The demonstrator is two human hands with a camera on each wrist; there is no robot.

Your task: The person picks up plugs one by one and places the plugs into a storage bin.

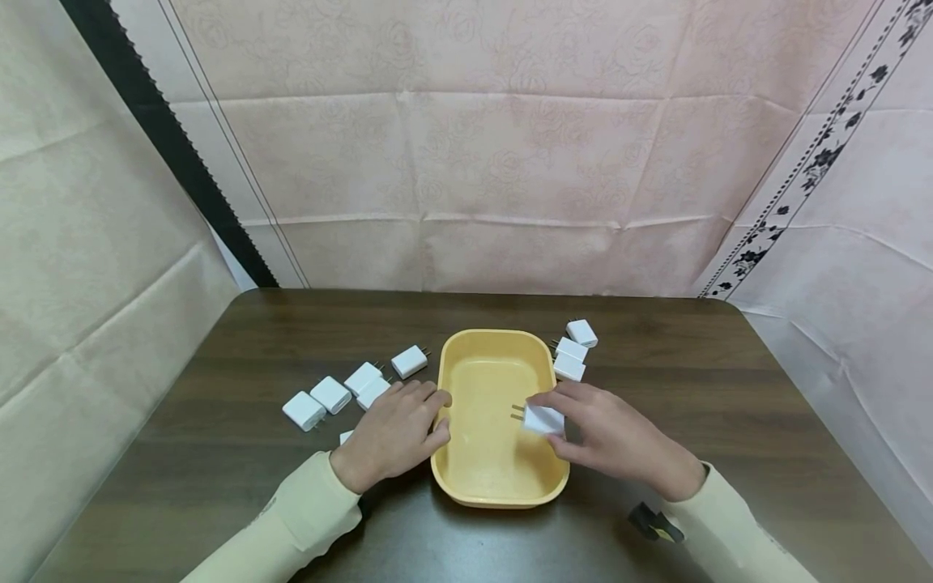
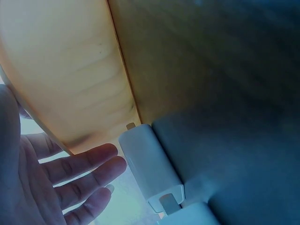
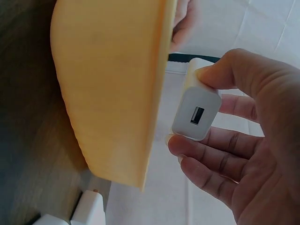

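The right hand (image 1: 612, 431) pinches a white charger (image 1: 543, 420), prongs pointing left, between thumb and fingers above the right side of a yellow tray (image 1: 492, 385), while the left hand (image 1: 397, 431), fingers loosely extended, rests on the left rim. Loose chargers (image 1: 331, 395) (three at far right) flank it on a dark wooden table (image 1: 700, 380); creased pale cloth (image 1: 525, 162) hangs beyond.

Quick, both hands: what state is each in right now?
Left hand: open, touching the edge of the yellow bin.
Right hand: closed, holding a white charger.
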